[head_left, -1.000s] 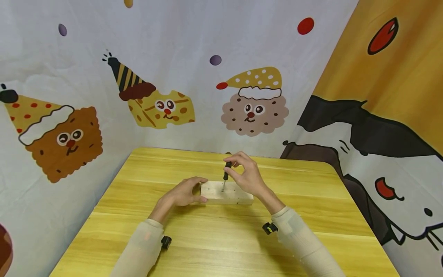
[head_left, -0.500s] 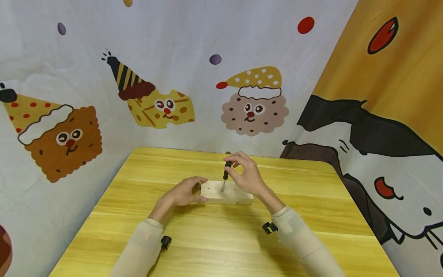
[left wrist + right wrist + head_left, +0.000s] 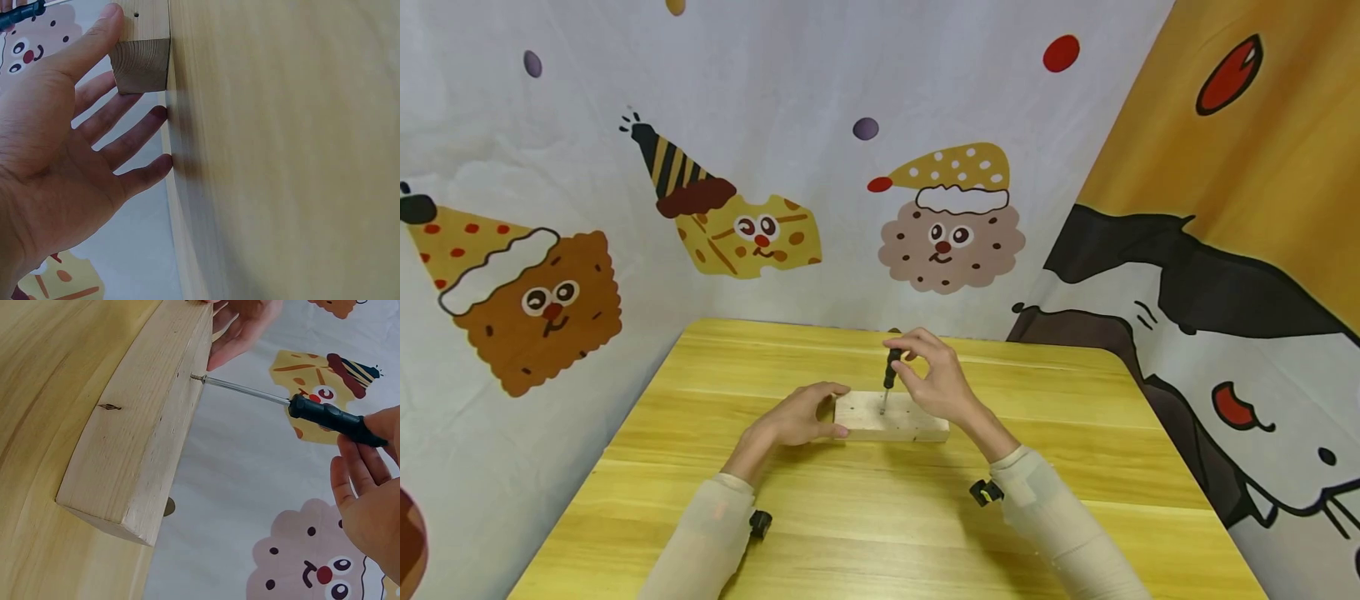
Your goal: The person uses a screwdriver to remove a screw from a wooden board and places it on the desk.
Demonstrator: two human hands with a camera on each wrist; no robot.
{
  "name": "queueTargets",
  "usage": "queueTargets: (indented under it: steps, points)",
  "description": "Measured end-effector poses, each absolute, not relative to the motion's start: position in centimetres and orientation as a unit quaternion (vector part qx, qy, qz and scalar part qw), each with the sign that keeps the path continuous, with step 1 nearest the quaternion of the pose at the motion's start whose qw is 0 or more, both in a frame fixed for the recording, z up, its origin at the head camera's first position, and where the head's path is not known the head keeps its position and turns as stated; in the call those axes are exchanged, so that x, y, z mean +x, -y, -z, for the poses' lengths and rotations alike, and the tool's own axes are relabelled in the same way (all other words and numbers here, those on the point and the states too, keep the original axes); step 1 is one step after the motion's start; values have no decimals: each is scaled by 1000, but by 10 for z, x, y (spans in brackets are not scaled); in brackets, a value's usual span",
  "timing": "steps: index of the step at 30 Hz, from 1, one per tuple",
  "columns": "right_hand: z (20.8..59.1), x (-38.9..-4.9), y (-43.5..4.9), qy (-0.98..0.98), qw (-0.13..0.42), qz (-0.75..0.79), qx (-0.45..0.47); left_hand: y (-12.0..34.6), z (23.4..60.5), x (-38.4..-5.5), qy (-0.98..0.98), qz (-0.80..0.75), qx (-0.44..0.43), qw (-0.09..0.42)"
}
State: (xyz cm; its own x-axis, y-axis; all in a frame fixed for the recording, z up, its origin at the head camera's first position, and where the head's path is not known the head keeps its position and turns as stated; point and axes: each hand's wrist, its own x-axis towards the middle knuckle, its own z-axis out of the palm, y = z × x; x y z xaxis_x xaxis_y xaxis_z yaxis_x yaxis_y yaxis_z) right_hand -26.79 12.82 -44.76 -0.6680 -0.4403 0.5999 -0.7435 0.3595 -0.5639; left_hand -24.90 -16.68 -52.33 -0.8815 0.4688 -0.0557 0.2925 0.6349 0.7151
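Observation:
A pale wooden block [image 3: 857, 423] lies flat on the table, with small dark holes in its top. My left hand [image 3: 799, 417] grips its left end between thumb and fingers; in the left wrist view the lower fingers [image 3: 134, 140] spread out below the block's end. With thumb and fingertips, my right hand [image 3: 942, 379] pinches the black handle of a screwdriver [image 3: 891, 371]. The screwdriver stands nearly upright, leaning slightly right. Its tip meets the head of a small screw [image 3: 197, 377], which sticks up from the block's top in the right wrist view.
The wood-grain table [image 3: 865, 517] runs back to a cartoon-printed cloth [image 3: 820, 83] hanging behind it. A small dark object [image 3: 894, 332] shows at the table's back edge, behind the right hand. Black wrist cameras [image 3: 761, 524] sit on both sleeves.
The right thumb has shifted slightly to the right on the screwdriver handle. The block and left hand stay in place.

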Motion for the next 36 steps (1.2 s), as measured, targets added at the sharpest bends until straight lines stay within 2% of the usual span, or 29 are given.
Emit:
queueTargets:
  steps: [13, 28, 36]
  points:
    - [449, -270, -128, 792, 208, -432, 378, 167, 522, -250, -895, -371, 219, 120]
    - [446, -265, -131, 810, 181, -429, 355, 167, 520, -249, -893, -373, 220, 123]
    - [440, -260, -139, 793, 150, -489, 330, 166, 518, -248, -896, -367, 217, 125]
